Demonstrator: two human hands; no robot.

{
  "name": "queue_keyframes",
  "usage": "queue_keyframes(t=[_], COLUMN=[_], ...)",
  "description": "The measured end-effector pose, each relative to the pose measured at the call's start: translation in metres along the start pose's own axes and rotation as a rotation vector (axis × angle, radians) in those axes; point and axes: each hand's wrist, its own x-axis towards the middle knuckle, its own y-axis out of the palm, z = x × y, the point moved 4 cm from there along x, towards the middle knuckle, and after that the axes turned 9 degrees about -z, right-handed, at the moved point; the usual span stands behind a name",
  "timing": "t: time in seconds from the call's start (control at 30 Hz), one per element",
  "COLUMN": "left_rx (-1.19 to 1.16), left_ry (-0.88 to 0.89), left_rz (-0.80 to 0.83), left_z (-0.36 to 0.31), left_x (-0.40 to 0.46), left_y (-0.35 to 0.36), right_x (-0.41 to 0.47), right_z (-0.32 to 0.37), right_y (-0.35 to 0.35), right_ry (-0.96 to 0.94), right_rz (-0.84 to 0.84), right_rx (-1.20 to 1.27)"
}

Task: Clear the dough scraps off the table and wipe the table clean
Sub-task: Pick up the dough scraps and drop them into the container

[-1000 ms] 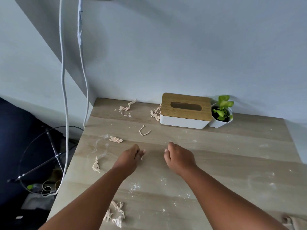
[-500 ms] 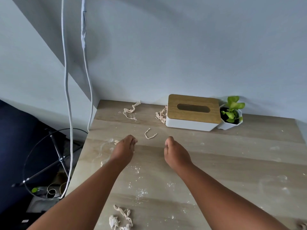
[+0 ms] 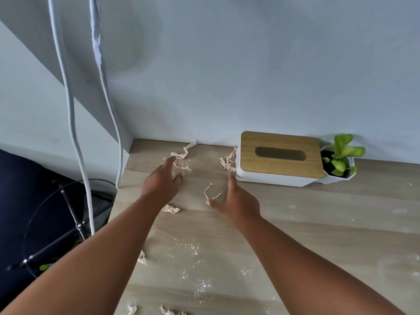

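Pale dough scraps lie scattered on the wooden table [image 3: 318, 223]. My left hand [image 3: 162, 180] stretches toward the back, fingers straight, its fingertips at a long twisted scrap [image 3: 183, 153] near the wall. My right hand [image 3: 236, 202] is spread open; its fingertip points at a tangled scrap [image 3: 227, 161] beside the tissue box. Between both hands lies a thin curled strip [image 3: 210, 193]. Another scrap [image 3: 170, 209] shows beside my left wrist, one more [image 3: 142, 258] by my left forearm, and small bits [image 3: 168, 311] at the front edge. Flour specks [image 3: 202, 287] dust the surface.
A white tissue box with a wooden lid [image 3: 278, 158] stands at the back against the wall, a small potted plant [image 3: 338, 160] to its right. Two white cables [image 3: 72, 123] hang down left of the table. A black stand [image 3: 66, 223] sits on the floor beyond the left edge.
Both hands have moved forward from mid-table toward the back wall, and their curled fingers have spread open. The view shifted closer and leftward.
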Motion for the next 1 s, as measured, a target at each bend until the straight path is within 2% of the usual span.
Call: queue_keyframes(t=[0.17,0.27,0.43,0.6,0.8,1.0], left_rx=[0.119,0.124,0.111,0.115,0.043,-0.059], left_ry=[0.054,0.114,0.121,0.107,0.091,0.092], left_rz=[0.032,0.046,-0.010,-0.040,-0.045,-0.058], left_z=[0.013,0.015,0.013,0.009,0.010,0.000], left_x=[0.022,0.030,0.032,0.022,-0.002,-0.029], left_y=[0.006,0.005,0.003,0.005,-0.004,-0.023], right_x=[0.023,0.034,0.031,0.026,0.007,-0.022], right_z=[0.003,0.008,0.014,0.010,0.005,0.000], right_y=[0.006,0.007,0.010,0.016,0.004,-0.006], right_ry=[0.051,0.057,-0.065,-0.136,-0.170,-0.230], right_rz=[0.003,-0.053,-0.182,-0.149,-0.179,-0.182], right_rx=[-0.028,-0.066,-0.103,-0.276,-0.048,0.026])
